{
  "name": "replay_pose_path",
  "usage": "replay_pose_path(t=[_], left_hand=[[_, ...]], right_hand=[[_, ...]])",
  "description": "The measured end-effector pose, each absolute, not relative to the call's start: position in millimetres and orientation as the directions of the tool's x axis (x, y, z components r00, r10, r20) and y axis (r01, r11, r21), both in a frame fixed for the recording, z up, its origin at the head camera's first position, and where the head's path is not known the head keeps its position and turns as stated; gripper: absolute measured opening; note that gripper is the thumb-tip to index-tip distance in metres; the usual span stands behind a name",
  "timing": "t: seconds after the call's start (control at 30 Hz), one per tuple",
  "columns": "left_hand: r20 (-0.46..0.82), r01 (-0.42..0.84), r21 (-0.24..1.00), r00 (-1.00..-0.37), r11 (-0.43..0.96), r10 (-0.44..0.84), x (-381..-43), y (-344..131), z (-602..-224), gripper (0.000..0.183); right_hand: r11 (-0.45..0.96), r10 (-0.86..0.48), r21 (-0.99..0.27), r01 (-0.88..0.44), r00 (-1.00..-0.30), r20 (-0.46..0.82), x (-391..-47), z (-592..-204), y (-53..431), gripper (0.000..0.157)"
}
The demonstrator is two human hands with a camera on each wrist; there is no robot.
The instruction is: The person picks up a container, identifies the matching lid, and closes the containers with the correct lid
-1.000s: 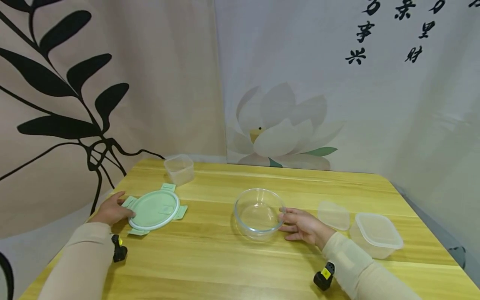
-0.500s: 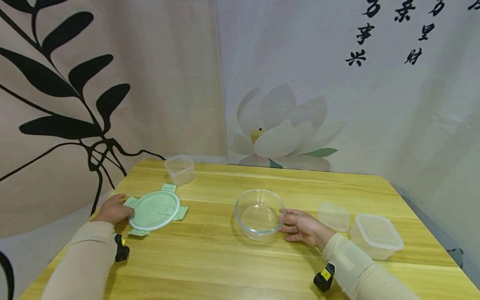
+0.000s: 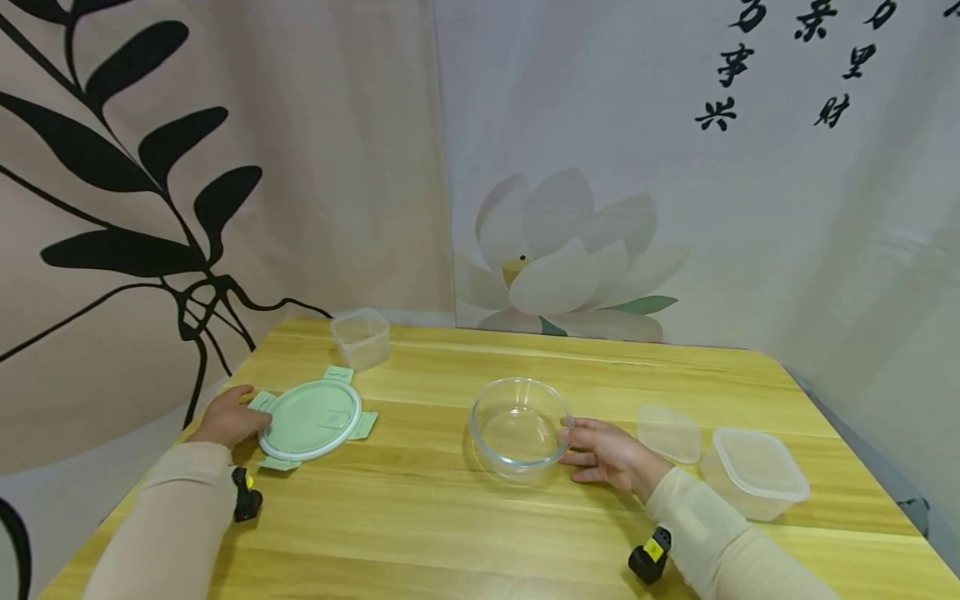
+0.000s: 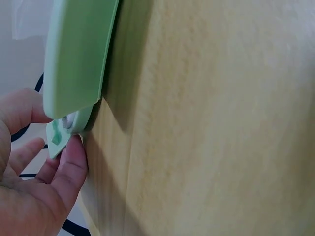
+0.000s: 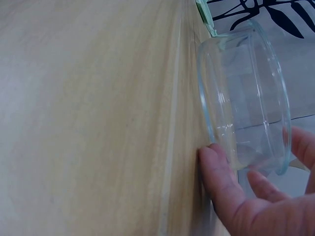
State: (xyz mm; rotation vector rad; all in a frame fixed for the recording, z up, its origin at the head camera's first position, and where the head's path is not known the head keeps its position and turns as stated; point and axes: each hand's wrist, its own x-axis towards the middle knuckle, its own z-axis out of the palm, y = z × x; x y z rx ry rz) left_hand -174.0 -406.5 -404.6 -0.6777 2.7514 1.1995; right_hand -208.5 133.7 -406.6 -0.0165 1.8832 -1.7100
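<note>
My left hand (image 3: 228, 418) is at the left edge of a round green snap-on lid (image 3: 311, 419) with flaps. Its thumb and fingers pinch the lid's edge, as the left wrist view shows from close by. The lid (image 4: 78, 54) tilts away from the tabletop there. To the right, a round clear glass bowl (image 3: 519, 450) stands upright at mid-table. My right hand (image 3: 611, 454) holds the bowl's right side, one digit at the rim and other fingers low by the base. The bowl (image 5: 241, 98) shows nothing inside.
A small clear plastic tub (image 3: 361, 340) stands behind the lid at the table's back edge. Right of my right hand lie a flat translucent lid (image 3: 669, 433) and a lidded rectangular container (image 3: 756, 475). A printed cloth (image 3: 562, 167) hangs behind the wooden table (image 3: 420, 533).
Both hands, the lid and the bowl stay almost as they were. The whole head view shifts only slightly.
</note>
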Motion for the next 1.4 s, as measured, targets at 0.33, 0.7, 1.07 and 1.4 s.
replay_pose_path(t=[0.33,0.7,1.07,1.4], left_hand=[[-0.229,-0.411,0.731,-0.900,0.544,-0.372,-176.6,-406.1,-405.4,0.082],[-0.313,-0.431,0.812,-0.891,0.394,-0.329,-176.0,-405.3,-409.8,0.086],[-0.319,-0.395,0.838,-0.914,0.375,-0.251,-171.2,-404.1,-406.8,0.088],[-0.304,-0.357,0.891,-0.928,0.280,-0.217,-164.8,-398.0,-404.1,0.087]], right_hand=[[0.181,-0.388,-0.914,0.363,-0.828,-0.406,-208.6,-406.7,134.0,0.062],[0.175,-0.395,-0.918,0.356,-0.829,-0.396,-207.9,-406.2,134.3,0.062],[0.176,-0.394,-0.916,0.360,-0.827,-0.401,-207.1,-406.2,133.7,0.064],[0.178,-0.388,-0.918,0.355,-0.832,-0.397,-206.7,-406.2,133.6,0.061]])
